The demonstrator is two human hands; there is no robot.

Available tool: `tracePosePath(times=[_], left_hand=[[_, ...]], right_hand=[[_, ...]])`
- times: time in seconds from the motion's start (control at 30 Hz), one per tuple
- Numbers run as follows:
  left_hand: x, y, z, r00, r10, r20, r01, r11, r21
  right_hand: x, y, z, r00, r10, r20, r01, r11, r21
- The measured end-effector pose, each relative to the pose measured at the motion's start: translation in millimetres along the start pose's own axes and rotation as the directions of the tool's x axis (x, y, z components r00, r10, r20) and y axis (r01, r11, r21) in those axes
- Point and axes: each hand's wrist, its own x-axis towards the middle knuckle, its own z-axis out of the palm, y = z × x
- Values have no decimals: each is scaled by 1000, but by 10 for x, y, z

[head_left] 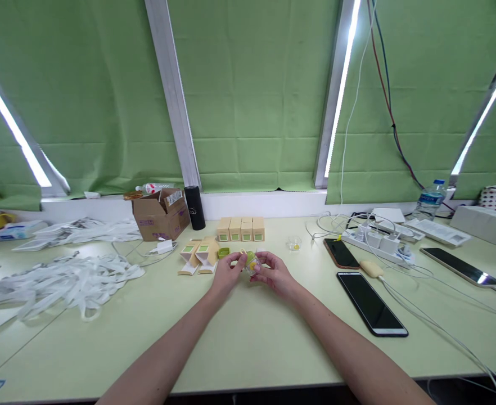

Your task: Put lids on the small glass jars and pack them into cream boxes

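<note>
Both my hands meet over the middle of the table, fingers pinched round a small clear container with green and yellow parts [253, 264]. My left hand [229, 269] grips it at its upper left, by the green part. My right hand [275, 273] closes on its right side. What is inside is too small to name. Just beyond my left hand lies a small green square piece [223, 252]. Two opened kraft-paper boxes [207, 252] lie to its left. Several closed kraft boxes [240, 229] stand in a row behind. A small clear dish-like piece [293, 243] sits further right.
On the left are piles of white straps [83, 281], a cardboard box [161, 216] and a black flask [194, 208]. On the right lie phones [372, 304], a power strip [378, 244] with tangled cables, and a water bottle [430, 201].
</note>
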Motion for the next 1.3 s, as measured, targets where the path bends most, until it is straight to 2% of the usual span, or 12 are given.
tracePosePath(times=[0.13,0.27,0.6,0.7,1.0,1.3], left_hand=[[-12,-22,-16,998,-38,-40,34,994,-104],[-10,-40,-38,996,-55,-66,46,989,-138],[-68,5,12,993,-26,112,43,987,-152],[-91,32,40,991,-9,133,31,986,-162],[-68,3,45,994,45,103,-25,982,-187],[-26,-56,8,994,77,77,-63,983,-175]], right_hand=[[9,2,-6,1000,-9,-28,10,1000,4],[20,3,-27,999,-32,-36,32,999,23],[19,-3,-31,996,-52,-72,56,996,62],[15,7,-12,996,-58,-70,62,997,56],[-20,6,21,992,-127,11,126,976,-178],[-6,-15,-1,983,-182,23,182,955,-236]])
